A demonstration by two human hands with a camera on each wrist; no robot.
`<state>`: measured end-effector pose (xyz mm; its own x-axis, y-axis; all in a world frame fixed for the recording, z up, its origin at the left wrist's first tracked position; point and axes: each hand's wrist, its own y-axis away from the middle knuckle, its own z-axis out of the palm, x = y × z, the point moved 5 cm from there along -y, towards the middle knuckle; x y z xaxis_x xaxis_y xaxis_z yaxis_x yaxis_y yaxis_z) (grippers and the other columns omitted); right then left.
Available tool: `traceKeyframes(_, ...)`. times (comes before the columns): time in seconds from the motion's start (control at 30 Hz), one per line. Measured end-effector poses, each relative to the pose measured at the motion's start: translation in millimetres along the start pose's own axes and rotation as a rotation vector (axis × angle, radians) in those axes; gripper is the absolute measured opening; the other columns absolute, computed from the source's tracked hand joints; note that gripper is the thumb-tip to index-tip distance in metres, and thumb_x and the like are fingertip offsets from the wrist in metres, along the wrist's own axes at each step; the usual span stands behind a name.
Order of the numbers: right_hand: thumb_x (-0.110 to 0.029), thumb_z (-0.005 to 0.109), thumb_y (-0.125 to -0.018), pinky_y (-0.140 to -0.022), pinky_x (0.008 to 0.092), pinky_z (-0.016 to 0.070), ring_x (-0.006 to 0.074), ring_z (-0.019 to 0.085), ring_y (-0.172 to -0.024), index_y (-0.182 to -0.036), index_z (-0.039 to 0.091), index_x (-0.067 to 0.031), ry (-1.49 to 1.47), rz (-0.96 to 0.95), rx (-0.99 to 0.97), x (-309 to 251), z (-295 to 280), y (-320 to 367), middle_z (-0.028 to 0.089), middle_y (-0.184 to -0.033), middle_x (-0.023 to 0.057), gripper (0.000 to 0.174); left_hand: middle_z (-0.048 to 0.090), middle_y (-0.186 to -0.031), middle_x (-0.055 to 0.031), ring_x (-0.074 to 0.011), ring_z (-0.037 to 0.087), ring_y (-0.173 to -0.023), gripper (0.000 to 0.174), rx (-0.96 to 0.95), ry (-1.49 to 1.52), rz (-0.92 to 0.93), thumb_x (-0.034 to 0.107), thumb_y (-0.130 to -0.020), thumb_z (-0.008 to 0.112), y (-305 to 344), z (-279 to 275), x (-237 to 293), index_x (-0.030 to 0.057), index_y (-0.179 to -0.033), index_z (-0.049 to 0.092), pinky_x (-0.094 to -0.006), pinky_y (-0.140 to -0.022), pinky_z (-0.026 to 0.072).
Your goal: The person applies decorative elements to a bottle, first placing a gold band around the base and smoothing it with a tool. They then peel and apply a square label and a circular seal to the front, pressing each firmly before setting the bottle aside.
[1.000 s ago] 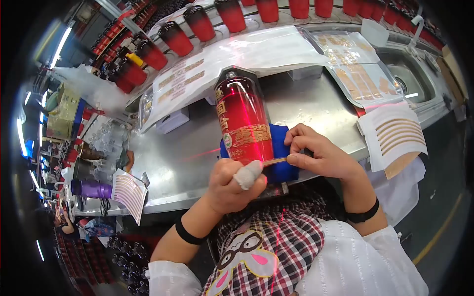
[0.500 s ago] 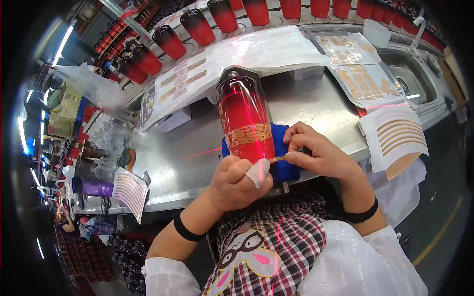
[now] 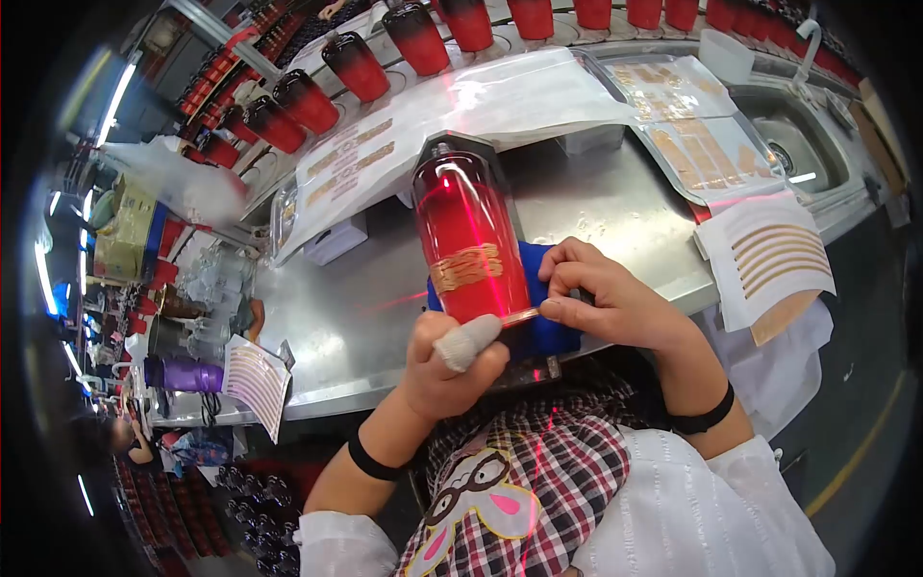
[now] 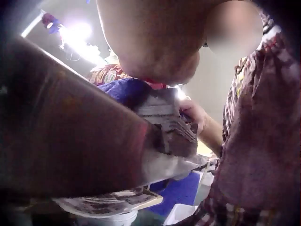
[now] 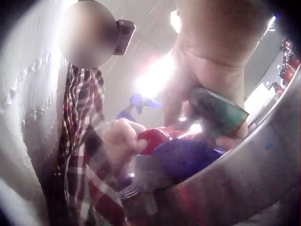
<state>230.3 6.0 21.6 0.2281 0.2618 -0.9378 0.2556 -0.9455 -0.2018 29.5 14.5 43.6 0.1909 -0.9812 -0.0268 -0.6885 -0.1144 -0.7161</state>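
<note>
A red bottle (image 3: 473,216), dark toward its neck, lies on a blue cloth (image 3: 553,332), its base toward the person. A gold patterned band (image 3: 466,267) runs across it. At the base, the left hand (image 3: 447,356) curls its fingers round the bottle's end; its white-wrapped thumb (image 3: 469,343) presses at the edge. A thin gold strip (image 3: 520,316) spans from that thumb to the right hand (image 3: 611,298), whose thumb and forefinger pinch its end. In the right wrist view, a dark green flat piece (image 5: 218,113) shows against the right hand.
White sheets with gold strips hang at the right (image 3: 779,255) and left (image 3: 258,385) table edges. Beyond the bottle lie decal sheets (image 3: 461,101) and a tray (image 3: 711,163). Several red-black bottles (image 3: 356,67) line the back; a sink (image 3: 793,144) stands at right.
The bottle has turned on its long axis, so its gold lettering has gone out of sight and the band has shifted left. The left thumb has moved slightly; the right hand still pinches the strip.
</note>
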Motion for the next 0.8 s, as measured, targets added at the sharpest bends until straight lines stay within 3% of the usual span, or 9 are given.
traceKeyframes(0.33,-0.024,0.068,-0.088,-0.09,0.0355,0.0405,0.0271,0.049,-0.102,-0.087,0.061,-0.0026,0.018,-0.001,0.009,0.9,2.3,-1.3,0.052,-0.105,0.0113,0.023,0.06,-0.117,-0.0008,-0.0228,0.05,-0.091,0.024,-0.025,0.019,-0.01,0.01,-0.058,0.073,-1.5,0.0,-2.5,0.0146,-0.081,0.068,-0.0351,-0.068,0.0443)
traceKeyframes(0.43,-0.024,0.068,-0.088,-0.092,0.0362,0.0402,0.0281,0.049,-0.103,-0.088,0.061,-0.0028,0.033,-0.012,-0.011,-3.8,2.2,-1.7,0.052,-0.106,0.0118,0.023,0.059,-0.109,-0.0021,-0.0251,0.05,-0.09,0.025,-0.001,0.014,-0.08,0.007,-0.055,0.073,7.1,1.1,-0.9,0.0143,-0.077,0.066,-0.0362,-0.068,0.0424)
traceKeyframes(0.53,-0.025,0.068,-0.088,-0.092,0.0364,0.0398,0.0283,0.049,-0.104,-0.088,0.061,-0.0027,0.029,0.008,0.003,0.0,3.6,-1.9,0.052,-0.107,0.0119,0.023,0.058,-0.106,-0.0029,-0.0246,0.05,-0.09,0.029,-0.017,-0.025,0.012,0.006,-0.055,0.073,-4.1,-0.9,2.3,0.0153,-0.081,0.067,-0.0357,-0.067,0.0428)
traceKeyframes(0.63,-0.025,0.068,-0.088,-0.093,0.0369,0.0395,0.0285,0.048,-0.104,-0.089,0.062,-0.0027,0.051,0.01,0.005,-1.2,4.1,-2.7,0.052,-0.108,0.0119,0.023,0.059,-0.114,-0.0004,-0.0219,0.05,-0.092,0.027,-0.06,-0.029,0.083,0.008,-0.058,0.076,-10.2,3.6,2.3,0.0163,-0.083,0.07,-0.0352,-0.07,0.0434)
traceKeyframes(0.8,-0.025,0.069,-0.087,-0.093,0.0383,0.0394,0.0297,0.048,-0.105,-0.089,0.062,-0.0029,0.045,0.005,0.017,-0.7,4.9,-3.0,0.052,-0.107,0.0122,0.023,0.057,-0.111,-0.0025,-0.0244,0.049,-0.092,0.03,0.029,0.046,-0.046,0.006,-0.054,0.074,2.4,1.3,-2.5,0.0152,-0.081,0.067,-0.0354,-0.068,0.0427)
